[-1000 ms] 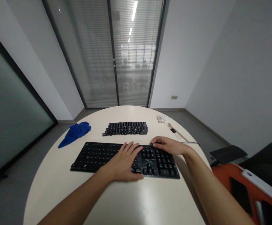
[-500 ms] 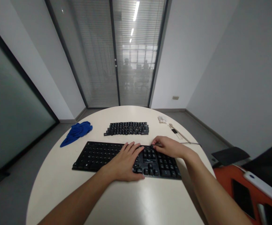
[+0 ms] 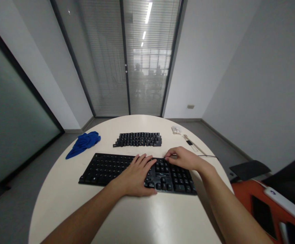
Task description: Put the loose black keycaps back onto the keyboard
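A black full-size keyboard lies across the round cream table. My left hand rests flat on its middle keys with the fingers stretched out. My right hand sits at the keyboard's far right corner, its fingers curled in a pinch over the top edge; what they pinch is hidden. A block of loose black keycaps lies in rows behind the keyboard.
A crumpled blue cloth lies at the table's left edge. A small white object and a thin tool lie at the far right, with a black cable by my right wrist. An orange chair stands at the right.
My right hand has lifted slightly at the keyboard's far right corner. The view has shifted a little. My left hand has stayed flat on the keys.
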`<action>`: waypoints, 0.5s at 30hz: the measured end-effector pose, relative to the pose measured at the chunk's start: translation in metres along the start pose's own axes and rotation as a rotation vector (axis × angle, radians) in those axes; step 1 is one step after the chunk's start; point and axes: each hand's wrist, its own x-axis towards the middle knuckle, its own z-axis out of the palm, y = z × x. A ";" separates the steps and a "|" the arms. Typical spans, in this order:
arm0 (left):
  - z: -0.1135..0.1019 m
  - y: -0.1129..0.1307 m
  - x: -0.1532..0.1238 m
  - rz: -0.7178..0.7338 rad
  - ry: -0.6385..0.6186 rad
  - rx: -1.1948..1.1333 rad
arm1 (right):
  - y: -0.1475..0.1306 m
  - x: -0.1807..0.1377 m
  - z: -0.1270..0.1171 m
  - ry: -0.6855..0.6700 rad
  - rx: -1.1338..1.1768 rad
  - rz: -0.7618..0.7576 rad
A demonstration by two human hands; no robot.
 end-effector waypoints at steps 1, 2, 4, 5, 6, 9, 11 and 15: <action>0.000 0.000 0.000 0.002 0.001 -0.001 | 0.003 0.001 0.001 -0.002 0.053 -0.010; 0.001 -0.001 0.000 0.003 0.003 0.000 | 0.005 0.001 0.002 -0.004 0.097 -0.018; 0.003 -0.002 0.000 0.009 0.005 0.005 | 0.009 0.003 0.004 -0.002 0.145 -0.014; 0.004 -0.002 0.000 0.012 0.008 0.009 | 0.011 0.003 0.005 -0.002 0.152 -0.001; 0.005 -0.003 -0.001 0.016 0.012 0.014 | 0.013 0.004 0.006 -0.001 0.153 0.018; 0.007 -0.005 -0.001 0.023 0.021 0.034 | 0.016 0.004 0.007 -0.005 0.156 0.082; 0.007 -0.005 -0.001 0.021 0.022 0.044 | 0.017 0.004 0.006 -0.020 0.172 0.102; 0.004 -0.003 0.000 0.012 0.017 0.024 | 0.013 0.004 0.004 -0.096 0.205 0.105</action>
